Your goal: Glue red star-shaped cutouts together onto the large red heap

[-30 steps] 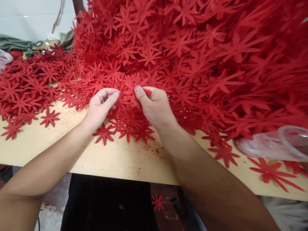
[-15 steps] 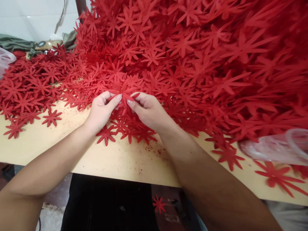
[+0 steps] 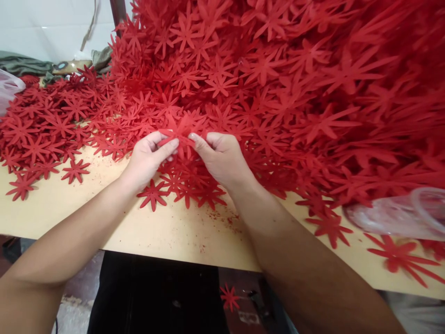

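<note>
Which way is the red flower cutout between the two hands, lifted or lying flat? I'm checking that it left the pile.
Lifted. The flower cutout is pinched between left hand and right hand, petals raised above the pile.

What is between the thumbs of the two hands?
In the head view, one red flower cutout, pinched by left hand and right hand.

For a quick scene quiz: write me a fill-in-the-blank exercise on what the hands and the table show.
1. The left hand and right hand pinch one ____ flower between them.
2. Loose flowers lie heaped on the tan ____.
3. One flower lies down on the ____, under the table edge.
4. A clear plastic bag lies at the table's ____ side.

Missing words: red; table; floor; right
</note>
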Available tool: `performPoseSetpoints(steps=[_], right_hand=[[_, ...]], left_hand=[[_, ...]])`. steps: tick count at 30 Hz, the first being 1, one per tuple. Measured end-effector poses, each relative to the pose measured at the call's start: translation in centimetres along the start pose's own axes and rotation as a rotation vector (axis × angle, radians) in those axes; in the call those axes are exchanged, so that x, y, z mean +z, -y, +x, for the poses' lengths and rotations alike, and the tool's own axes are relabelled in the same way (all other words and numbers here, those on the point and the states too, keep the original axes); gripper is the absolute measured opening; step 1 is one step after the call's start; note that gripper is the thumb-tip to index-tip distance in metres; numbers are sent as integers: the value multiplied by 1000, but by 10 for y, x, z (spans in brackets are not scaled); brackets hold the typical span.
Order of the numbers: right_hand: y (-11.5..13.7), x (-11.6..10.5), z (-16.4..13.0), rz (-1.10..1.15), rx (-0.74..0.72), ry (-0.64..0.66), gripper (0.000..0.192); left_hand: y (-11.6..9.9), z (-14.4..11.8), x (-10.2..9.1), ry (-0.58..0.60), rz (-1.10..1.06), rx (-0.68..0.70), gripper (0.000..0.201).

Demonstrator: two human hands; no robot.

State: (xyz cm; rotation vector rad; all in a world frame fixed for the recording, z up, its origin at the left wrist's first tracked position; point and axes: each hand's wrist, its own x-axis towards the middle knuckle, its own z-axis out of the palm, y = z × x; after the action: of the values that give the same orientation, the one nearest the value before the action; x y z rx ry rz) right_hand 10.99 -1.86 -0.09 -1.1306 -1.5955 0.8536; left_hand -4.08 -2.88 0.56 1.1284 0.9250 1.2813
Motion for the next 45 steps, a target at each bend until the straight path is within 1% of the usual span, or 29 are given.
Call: performPoseSetpoints(steps=[2,4,7,10,12,14,16,19,21,24,26,27,29,32,35,39,43,45], right_hand=[[1,2,-1,-10,-5,19,66],[2,3,-2,-29,-15,18,66],[2,2,-2,22,-45,51,63],[-3,0,0,138,-68,139,55],[-8,-1,1,185,-54,182,47],[-11,0,2,191,-27,179,42],[-12,1,1,176,-16,148,40],[-9,3,-1,148,-43,123,35],[-6,5,-2,134,-72,131,30],[-4,6,-3,168,-114,219,24],[-5,6,-3,196,-114,290,21],[-6,5,-2,197,-98,306,20],[-8,3,0,172,-51,276,22],[-11,-2,2,104,10,167,30],[-12,-6,4,31,30,69,38],[-12,-7,4,-20,59,-49,50],[-13,-7,5,-10,48,-76,49],[-17,-6,7,19,12,-84,41]], left_hand=[[1,-4,4,54,-13,-5,21],[2,-6,6,53,-23,-8,22],[4,-3,4,-15,-21,-10,20],[5,3,-1,-97,-22,-2,22],[4,5,-4,-107,-22,4,25],[3,5,-4,-81,-12,3,27],[3,1,-1,-33,3,-12,27],[3,-4,4,22,2,-22,29],[3,-6,5,28,14,-18,25],[4,-3,4,-17,42,1,23],[4,1,1,-74,41,10,26],[4,3,-1,-102,36,10,28],[4,6,-4,-155,14,7,29],[4,9,-8,-191,-22,-3,29],[5,9,-9,-183,-21,-17,28],[4,7,-7,-138,-13,-27,28],[2,5,-5,-129,-5,-65,29],[2,5,-4,-129,6,-87,31]])
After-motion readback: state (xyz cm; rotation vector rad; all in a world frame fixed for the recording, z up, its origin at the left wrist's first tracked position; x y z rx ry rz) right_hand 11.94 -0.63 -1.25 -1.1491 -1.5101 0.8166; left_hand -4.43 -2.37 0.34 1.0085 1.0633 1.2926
